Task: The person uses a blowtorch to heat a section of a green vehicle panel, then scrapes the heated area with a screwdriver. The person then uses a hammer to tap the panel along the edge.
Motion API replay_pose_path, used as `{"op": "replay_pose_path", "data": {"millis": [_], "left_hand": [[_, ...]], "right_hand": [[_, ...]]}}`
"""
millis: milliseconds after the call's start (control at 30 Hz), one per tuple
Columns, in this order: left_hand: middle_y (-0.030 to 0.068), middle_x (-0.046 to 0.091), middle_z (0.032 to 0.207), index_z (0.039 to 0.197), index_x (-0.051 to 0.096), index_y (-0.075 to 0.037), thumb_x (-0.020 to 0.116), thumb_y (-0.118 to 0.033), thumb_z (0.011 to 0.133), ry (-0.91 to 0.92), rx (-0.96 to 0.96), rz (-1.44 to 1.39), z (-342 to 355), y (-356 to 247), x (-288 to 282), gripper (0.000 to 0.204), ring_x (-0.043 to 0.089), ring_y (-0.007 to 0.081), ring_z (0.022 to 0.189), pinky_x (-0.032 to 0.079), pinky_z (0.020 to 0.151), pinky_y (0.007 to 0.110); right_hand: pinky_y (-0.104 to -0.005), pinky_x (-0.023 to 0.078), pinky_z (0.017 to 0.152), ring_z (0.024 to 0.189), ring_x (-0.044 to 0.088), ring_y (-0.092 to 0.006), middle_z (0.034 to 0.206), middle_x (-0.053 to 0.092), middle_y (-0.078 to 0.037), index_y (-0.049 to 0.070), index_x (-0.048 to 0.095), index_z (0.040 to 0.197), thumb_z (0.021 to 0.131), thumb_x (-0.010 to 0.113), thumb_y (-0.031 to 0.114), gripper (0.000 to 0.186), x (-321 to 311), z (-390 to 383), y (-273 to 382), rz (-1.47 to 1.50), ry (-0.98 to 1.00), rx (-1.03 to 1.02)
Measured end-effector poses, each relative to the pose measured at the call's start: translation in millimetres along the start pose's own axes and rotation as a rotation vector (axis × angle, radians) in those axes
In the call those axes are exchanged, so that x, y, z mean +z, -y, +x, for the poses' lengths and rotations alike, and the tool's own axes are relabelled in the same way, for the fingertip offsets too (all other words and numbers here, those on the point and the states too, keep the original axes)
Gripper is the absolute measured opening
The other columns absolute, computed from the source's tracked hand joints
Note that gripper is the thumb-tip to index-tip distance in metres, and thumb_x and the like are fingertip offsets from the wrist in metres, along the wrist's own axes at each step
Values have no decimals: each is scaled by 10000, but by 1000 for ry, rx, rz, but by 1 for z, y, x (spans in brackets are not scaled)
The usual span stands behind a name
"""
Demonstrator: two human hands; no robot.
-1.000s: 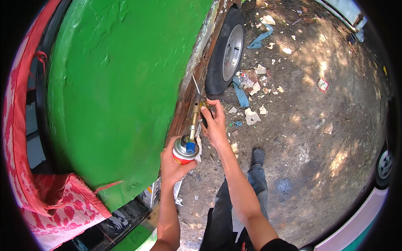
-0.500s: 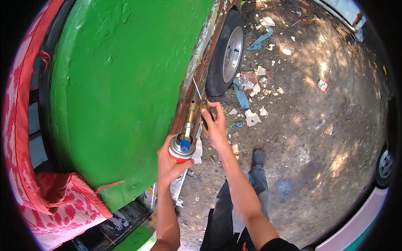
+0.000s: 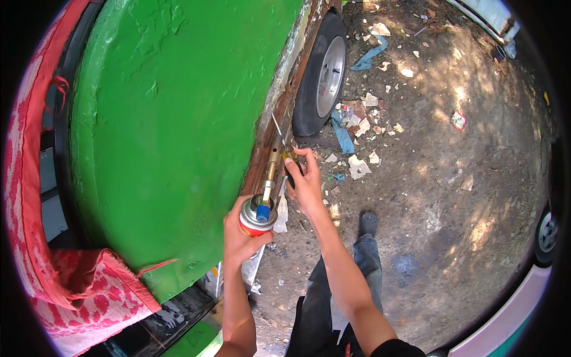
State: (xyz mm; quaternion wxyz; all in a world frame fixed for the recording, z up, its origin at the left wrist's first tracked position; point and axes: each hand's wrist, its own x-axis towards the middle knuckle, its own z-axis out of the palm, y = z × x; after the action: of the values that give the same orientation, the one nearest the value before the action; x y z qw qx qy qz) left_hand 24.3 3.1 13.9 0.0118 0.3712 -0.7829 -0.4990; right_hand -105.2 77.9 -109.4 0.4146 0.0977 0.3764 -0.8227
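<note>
My left hand [image 3: 242, 238] is closed round a red and silver gas canister [image 3: 257, 224] with a brass blowtorch head [image 3: 270, 172] and blue knob [image 3: 263, 213]. The torch's nozzle lies along the rusty, paint-flaked edge [image 3: 283, 71] of a green panel [image 3: 160, 131]. My right hand [image 3: 303, 178] grips a screwdriver [image 3: 291, 156] with a yellow and black handle, just right of the nozzle. Its thin shaft reaches up over the rusty strip; whether the tip touches it I cannot tell.
A wheel [image 3: 327, 74] stands beyond the edge, near blue rags [image 3: 345, 137] and scattered flakes on the dirt ground [image 3: 428, 226]. A pink towel [image 3: 101, 285] drapes over the left side. Another wheel [image 3: 546, 235] and pink bodywork [image 3: 505, 306] curve along the right.
The torch and my left hand have shifted slightly left since a second ago. The screwdriver has moved a little, staying beside the nozzle.
</note>
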Motion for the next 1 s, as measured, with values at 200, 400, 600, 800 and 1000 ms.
{"op": "replay_pose_path", "data": {"millis": [200,400,600,800,1000], "left_hand": [[49,702,972,1175,611,-19,825,-46,562,36,28,-12,0,3,-1,649,660,125,881,527,850,290],[31,678,985,1180,605,-12,825,-26,551,86,-12,-118,3,1,-3,666,634,113,905,509,862,280],[20,666,974,1179,603,-9,825,-22,558,109,-19,-162,7,0,-3,660,622,106,889,504,844,271],[22,666,971,1177,602,-8,819,-15,566,107,5,-162,8,-1,-1,648,624,105,882,504,836,269],[21,664,963,1177,599,-6,818,-11,567,109,0,-153,7,1,-2,648,624,104,864,506,821,263]], "right_hand": [[-239,218,332,391,396,-37,765,595,-28,122,479,1247,1020,616,147,267,1,10,6,46,-9,-14],[-241,214,334,388,390,-36,773,596,-29,132,469,1226,1022,611,148,249,-1,7,-1,49,14,-18],[-238,208,329,384,378,-37,772,592,-28,144,474,1224,1027,597,142,232,1,1,-1,31,6,-2],[-242,207,336,395,393,-33,753,589,-25,130,475,1229,1011,614,122,258,4,2,4,77,-22,3],[-246,212,332,391,392,-38,764,602,-32,128,464,1222,1011,621,135,263,4,5,4,96,3,3]]}}
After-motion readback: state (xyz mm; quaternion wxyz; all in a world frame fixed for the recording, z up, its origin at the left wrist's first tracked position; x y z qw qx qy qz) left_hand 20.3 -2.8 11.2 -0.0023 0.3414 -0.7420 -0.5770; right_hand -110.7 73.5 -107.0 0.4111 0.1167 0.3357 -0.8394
